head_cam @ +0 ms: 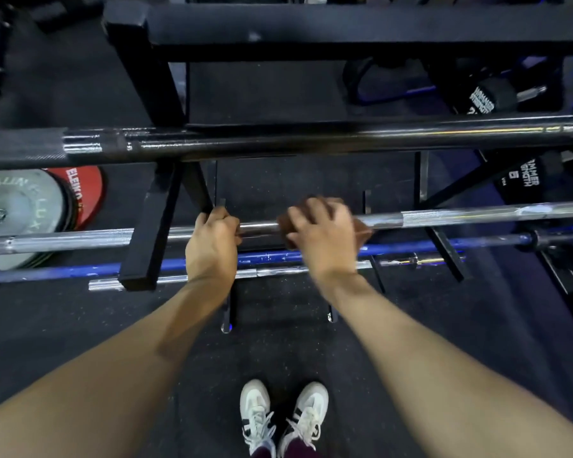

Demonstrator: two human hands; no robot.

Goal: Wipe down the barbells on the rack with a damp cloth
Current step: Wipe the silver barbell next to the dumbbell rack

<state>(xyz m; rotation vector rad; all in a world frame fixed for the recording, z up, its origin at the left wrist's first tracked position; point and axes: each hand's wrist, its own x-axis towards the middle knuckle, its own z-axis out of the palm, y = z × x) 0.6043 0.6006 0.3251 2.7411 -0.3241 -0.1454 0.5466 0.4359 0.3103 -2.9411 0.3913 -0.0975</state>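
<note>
Below, both hands reached down to a chrome barbell that lay across the black rack. The left hand was clenched round the bar's smooth shaft just beside a rack upright, knuckles up, its fingers curled over the far side. The right hand, a little blurred, was grasping a brown cloth wrapped over the same bar; the cloth showed on both sides of the hand and beneath the palm, pressed between the fingers and the steel. The two hands were near each other, with a short bare stretch of shaft between them.

Higher on the rack lay a darker barbell, and lower, nearer the person, a blue barbell and another short chrome bar. At the left, weight plates, one grey and one red, stood behind the bars. White sneakers stood on the dark rubber floor under the forearms.
</note>
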